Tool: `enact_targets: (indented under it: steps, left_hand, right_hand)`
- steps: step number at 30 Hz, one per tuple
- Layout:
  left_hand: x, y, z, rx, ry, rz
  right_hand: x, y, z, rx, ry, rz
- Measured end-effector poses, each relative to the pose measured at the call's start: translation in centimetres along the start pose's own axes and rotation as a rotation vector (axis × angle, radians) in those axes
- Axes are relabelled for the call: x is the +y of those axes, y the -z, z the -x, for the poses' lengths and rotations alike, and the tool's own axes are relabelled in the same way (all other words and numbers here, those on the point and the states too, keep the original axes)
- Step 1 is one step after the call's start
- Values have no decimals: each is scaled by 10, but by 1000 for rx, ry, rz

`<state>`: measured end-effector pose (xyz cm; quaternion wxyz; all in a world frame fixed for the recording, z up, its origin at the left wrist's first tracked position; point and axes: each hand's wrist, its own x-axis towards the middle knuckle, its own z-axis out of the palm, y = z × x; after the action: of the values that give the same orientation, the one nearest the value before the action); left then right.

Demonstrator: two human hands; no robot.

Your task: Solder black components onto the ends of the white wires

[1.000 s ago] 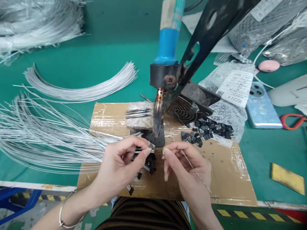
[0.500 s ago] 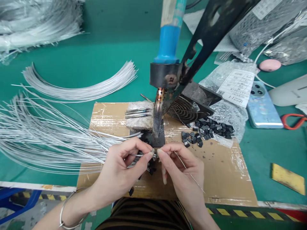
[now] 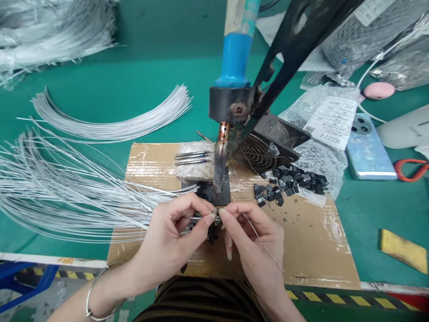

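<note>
My left hand (image 3: 177, 235) pinches a thin grey wire end just below the soldering iron tip (image 3: 219, 174). Fingertip to fingertip with it, my right hand (image 3: 256, 237) is closed on a small part too hidden to name, and a thin solder wire (image 3: 258, 235) runs through its fingers and across the palm. Many grey wires (image 3: 83, 197) fan out left of my left hand. Small black connectors (image 3: 291, 181) lie in a pile to the right of the iron, and a few dark ones show under my hands.
A black metal arm (image 3: 278, 71) holds the iron over cardboard (image 3: 308, 241). Behind it stands a small fan (image 3: 268, 143). A curved wire bundle (image 3: 114, 127) lies back left. At right are a phone (image 3: 370, 150), red-handled tool (image 3: 410, 171), yellow sponge (image 3: 403, 251) and bubble-wrap bag (image 3: 330, 165).
Both hands keep their pinches at nearly the same spot. The fingers of my right hand and the solder wire have shifted very slightly.
</note>
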<state>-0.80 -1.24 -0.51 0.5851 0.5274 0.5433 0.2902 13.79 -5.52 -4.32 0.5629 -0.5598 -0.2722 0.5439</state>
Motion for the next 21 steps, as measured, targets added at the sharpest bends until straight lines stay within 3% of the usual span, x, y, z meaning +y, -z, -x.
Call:
enact_targets:
  steps: [6, 13, 21]
  left_hand:
    - [0, 0, 0, 10, 3, -1]
    - [-2, 0, -3, 45, 14, 10]
    - [-7, 0, -9, 73, -14, 16]
  right_hand:
    - [2, 0, 1, -1, 42, 39]
    - [9, 21, 3, -51, 304, 278]
    - [2, 26, 9, 32, 283, 381]
